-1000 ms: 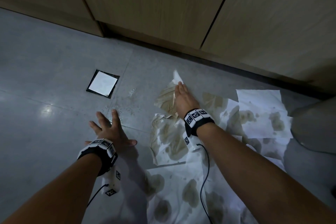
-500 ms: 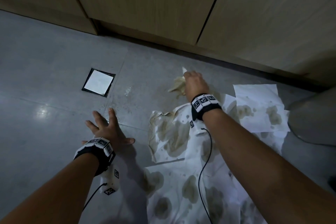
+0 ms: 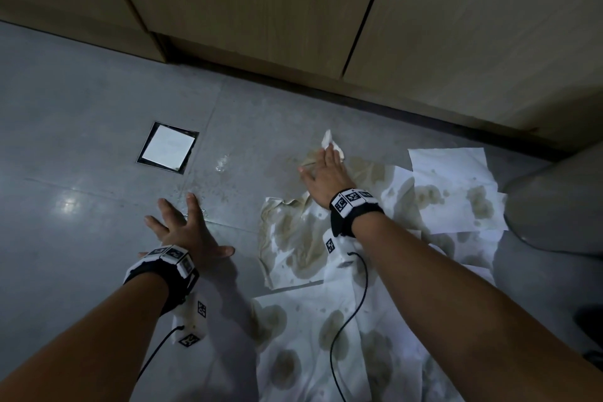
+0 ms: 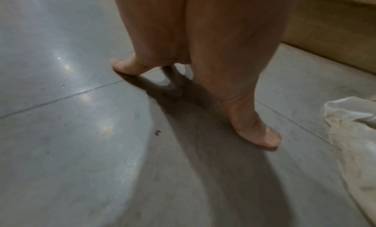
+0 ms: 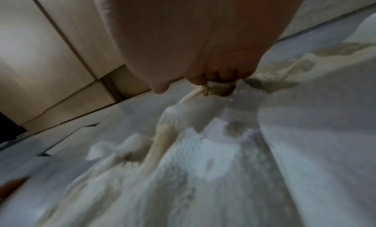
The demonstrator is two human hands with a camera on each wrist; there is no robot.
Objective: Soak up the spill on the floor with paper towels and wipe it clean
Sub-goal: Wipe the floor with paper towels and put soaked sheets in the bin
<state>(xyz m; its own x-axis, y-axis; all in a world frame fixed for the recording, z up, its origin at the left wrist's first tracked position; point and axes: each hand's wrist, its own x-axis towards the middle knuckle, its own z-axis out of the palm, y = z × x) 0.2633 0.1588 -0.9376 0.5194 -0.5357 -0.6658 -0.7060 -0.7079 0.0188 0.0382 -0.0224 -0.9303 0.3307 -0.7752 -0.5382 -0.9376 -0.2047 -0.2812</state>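
Note:
Several white paper towels (image 3: pixel 326 320) with brown soaked patches lie spread on the grey floor. My right hand (image 3: pixel 323 170) presses with straight fingers on a crumpled, wet brown towel (image 3: pixel 326 140) at the far edge of the spread; the right wrist view shows the fingertips (image 5: pixel 213 77) bearing down on that wad (image 5: pixel 219 89). Left of it, wet drops and specks of spill (image 3: pixel 222 161) glisten on bare tile. My left hand (image 3: pixel 186 225) lies flat on the floor with spread fingers, holding nothing; its thumb (image 4: pixel 258 134) touches the tile.
Wooden cabinet doors (image 3: pixel 261 10) with a dark toe gap run along the back. A square floor drain cover (image 3: pixel 168 147) sits left of the spill. A rounded grey object (image 3: pixel 554 206) stands at the right edge. Cables trail from both wrists over the towels.
My right hand pushed the crumpled towel away toward the cabinets, then drew it back and to the left, flattening on it. The left hand stayed planted on the floor.

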